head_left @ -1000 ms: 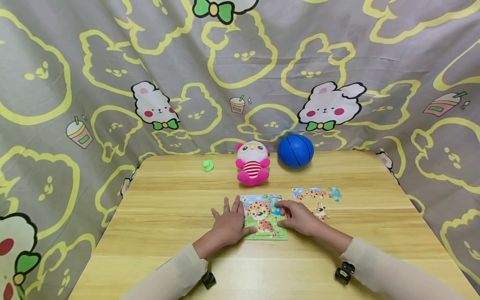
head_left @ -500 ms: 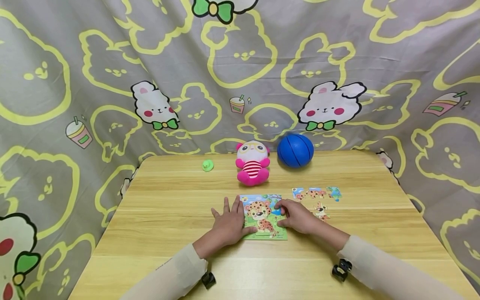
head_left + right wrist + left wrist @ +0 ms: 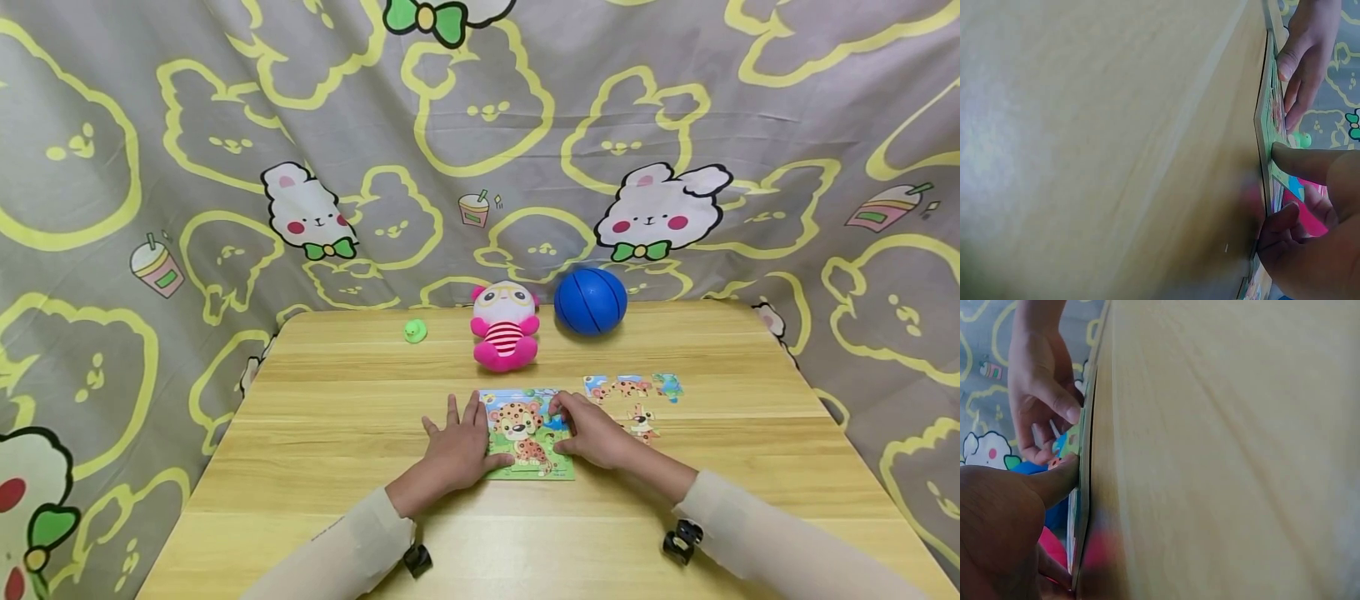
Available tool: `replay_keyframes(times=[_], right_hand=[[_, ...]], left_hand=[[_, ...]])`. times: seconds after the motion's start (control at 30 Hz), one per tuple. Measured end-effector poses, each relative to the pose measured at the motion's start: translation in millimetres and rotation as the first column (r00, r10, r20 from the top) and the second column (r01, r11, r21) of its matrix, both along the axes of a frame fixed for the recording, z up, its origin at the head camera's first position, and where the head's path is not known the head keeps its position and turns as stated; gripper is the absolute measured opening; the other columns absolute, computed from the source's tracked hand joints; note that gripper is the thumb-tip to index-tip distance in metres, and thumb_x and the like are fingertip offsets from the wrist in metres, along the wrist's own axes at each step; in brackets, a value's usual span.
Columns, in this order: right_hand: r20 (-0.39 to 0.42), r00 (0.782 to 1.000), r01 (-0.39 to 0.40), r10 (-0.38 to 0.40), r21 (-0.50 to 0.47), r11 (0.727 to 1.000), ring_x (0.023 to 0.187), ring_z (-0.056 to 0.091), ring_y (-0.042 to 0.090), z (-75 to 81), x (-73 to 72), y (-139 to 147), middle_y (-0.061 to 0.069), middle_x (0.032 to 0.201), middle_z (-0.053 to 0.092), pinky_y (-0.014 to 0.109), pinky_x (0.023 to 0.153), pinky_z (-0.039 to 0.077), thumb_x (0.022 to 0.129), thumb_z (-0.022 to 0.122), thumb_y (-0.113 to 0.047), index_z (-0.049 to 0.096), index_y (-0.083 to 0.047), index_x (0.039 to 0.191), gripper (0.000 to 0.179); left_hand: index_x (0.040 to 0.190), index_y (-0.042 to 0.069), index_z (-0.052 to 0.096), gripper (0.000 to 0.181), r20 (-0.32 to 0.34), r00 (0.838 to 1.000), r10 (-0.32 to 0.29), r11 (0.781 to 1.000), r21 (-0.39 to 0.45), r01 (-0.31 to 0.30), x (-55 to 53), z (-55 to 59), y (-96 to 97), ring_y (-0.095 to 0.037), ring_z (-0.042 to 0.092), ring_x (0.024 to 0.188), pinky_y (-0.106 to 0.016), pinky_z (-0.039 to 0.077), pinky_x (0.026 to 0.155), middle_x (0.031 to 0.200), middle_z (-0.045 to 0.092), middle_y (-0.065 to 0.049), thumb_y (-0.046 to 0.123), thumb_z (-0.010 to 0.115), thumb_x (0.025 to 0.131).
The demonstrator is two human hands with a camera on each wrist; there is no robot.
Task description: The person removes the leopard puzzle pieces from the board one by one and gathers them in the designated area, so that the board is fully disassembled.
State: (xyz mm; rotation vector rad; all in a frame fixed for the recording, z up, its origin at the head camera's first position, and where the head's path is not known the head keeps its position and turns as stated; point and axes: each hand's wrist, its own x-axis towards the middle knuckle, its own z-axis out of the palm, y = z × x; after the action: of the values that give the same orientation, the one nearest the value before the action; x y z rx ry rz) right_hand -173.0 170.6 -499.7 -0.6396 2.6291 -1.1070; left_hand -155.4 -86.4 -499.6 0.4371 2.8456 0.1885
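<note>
A square jigsaw puzzle [image 3: 540, 476] with a spotted cartoon leopard lies on the wooden table between both hands. My left hand [image 3: 459, 450] rests along its left edge, fingers spread and straight, the thumb on the lower left of the picture. At the right side, my right hand [image 3: 596, 433] pinches a blue-green puzzle piece [image 3: 558, 427] between thumb and fingers, over the puzzle's right part. In the right wrist view this piece [image 3: 1291, 180] stands tilted from the board, partly hidden by the thumb. Loose puzzle pieces [image 3: 632, 387] lie right of the hand, some partly covered by it.
Behind the puzzle sit a pink and white plush panda [image 3: 506, 329], a blue ball [image 3: 591, 302] and a small green duck [image 3: 416, 331]. A patterned grey curtain [image 3: 525, 192] hangs behind the wooden table [image 3: 337, 417].
The right hand's index finger has shifted slightly up, and the puzzle piece under it has tilted on the board. My left hand has stayed in place.
</note>
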Motion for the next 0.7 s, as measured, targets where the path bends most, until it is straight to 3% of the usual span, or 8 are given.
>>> replay_keyframes(times=[0.27,0.47,0.7], right_hand=[[0.019,0.999,-0.042,0.043,-0.048,0.998,0.068,0.046,0.014,0.6,1.9,1.9,0.002,0.075,0.049,0.026,0.063,0.039,0.088,0.080,-0.002,0.050,-0.011,0.112,0.039],[-0.006,1.000,-0.025,0.024,-0.062,0.998,0.072,0.050,0.013,-1.6,1.1,3.4,-0.001,0.078,0.052,0.026,0.065,0.042,0.096,0.072,-0.007,0.050,-0.013,0.107,0.025],[0.034,0.999,0.015,-0.012,-0.096,0.995,0.070,0.049,0.015,-2.0,-0.5,4.5,0.001,0.077,0.052,0.026,0.062,0.041,0.097,0.071,-0.007,0.051,-0.012,0.107,0.023]], left_hand=[[0.162,0.001,0.027,0.109,-0.002,1.000,0.000,1.000,0.000,0.000,-0.2,-1.4,0.1,-0.053,0.010,0.154,-0.087,0.020,0.102,0.173,0.014,-0.014,0.077,0.055,0.089],[0.162,0.001,0.028,0.109,-0.003,1.000,-0.001,1.000,0.004,0.001,0.2,-1.3,0.0,-0.053,0.010,0.154,-0.087,0.020,0.102,0.172,0.014,-0.014,0.077,0.055,0.089],[0.162,0.001,0.028,0.109,-0.002,1.000,0.000,1.000,0.011,0.000,0.9,0.4,-0.1,-0.053,0.010,0.154,-0.087,0.020,0.102,0.172,0.015,-0.015,0.078,0.056,0.089]])
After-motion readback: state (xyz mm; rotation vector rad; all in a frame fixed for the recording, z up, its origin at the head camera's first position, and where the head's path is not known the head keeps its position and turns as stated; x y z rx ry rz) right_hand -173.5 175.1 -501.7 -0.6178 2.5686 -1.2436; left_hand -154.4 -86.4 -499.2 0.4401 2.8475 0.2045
